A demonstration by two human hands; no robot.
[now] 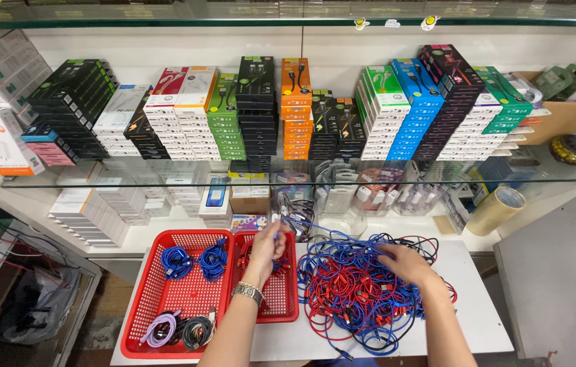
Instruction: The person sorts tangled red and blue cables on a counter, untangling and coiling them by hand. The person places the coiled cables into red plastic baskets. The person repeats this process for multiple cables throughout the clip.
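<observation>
Person, two bare forearms showing, sleeves not reaching into view. Left hand (265,250): wearing a silver metal-link watch (249,293) at the wrist. Right hand (407,264): wearing nothing visible.

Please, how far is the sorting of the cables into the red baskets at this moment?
Done: the large red basket holds two coiled blue bundles and purple and black coils at its front. In hand: the left hand lifts a blue cable above the small red basket, while the right hand rests on the tangled pile. Left: this big heap of red, blue and black cables, so most remains.
</observation>
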